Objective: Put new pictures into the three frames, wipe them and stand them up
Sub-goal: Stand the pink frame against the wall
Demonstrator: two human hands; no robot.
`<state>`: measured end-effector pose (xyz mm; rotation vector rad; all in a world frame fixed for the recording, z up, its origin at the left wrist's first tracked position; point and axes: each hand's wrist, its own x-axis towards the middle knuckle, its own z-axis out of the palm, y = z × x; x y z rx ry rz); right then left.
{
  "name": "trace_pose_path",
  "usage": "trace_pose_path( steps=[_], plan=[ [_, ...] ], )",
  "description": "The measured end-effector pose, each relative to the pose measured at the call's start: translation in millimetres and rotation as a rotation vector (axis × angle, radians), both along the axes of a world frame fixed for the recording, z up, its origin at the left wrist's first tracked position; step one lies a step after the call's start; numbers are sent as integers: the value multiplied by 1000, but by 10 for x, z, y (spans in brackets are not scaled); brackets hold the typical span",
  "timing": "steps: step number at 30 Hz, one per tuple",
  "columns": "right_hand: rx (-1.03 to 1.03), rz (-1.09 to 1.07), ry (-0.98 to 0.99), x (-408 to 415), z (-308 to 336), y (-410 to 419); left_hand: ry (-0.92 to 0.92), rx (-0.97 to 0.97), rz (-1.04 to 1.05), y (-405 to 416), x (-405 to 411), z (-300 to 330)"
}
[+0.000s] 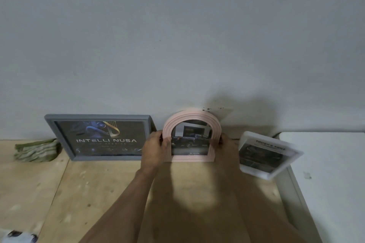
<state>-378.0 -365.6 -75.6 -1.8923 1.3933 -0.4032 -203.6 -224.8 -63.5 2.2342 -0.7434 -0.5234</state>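
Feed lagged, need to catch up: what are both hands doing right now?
Left hand: grips the left edge of the pink arched frame.
Right hand: holds the frame's right edge; its fingers are mostly hidden.

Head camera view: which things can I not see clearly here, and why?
- Back of the pink arched frame: faces the wall, so any stand is hidden.
- Right hand: in shadow; finger positions unclear.
- Left hand: its fingers grip the frame's edge, hiding that edge.
- White rectangular frame: blurred; small text unreadable.
- Grey rectangular frame: lower small print too small.
- Green striped cloth: folded, underside hidden.
- Object at the bottom left corner: cut off.
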Motion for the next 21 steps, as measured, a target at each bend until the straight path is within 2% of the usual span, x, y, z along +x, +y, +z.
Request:
trace_pose_path(
  steps=[5,8,11,15,18,21],
  plan=[
    [33,-20,-172,-158,166,383,-88,-94,76,100,-352,204],
    [-4,-61,-181,-354,331,562,-153,-116,-27,62,-598,366],
    [-101,-145,-176,-688,462,581,-76,-181,-166,-158,-828,515],
    [-178,-331,-170,-1245,681,432,-63,-283,-302,-470,-1189,627],
    [-142,-477,-154,-1644,776,263,14,-192,-336,-674,-1398,611],
    [-75,-480,-119,-1904,713,66,73,-89,-383,-870,-1514,569]
  ],
)
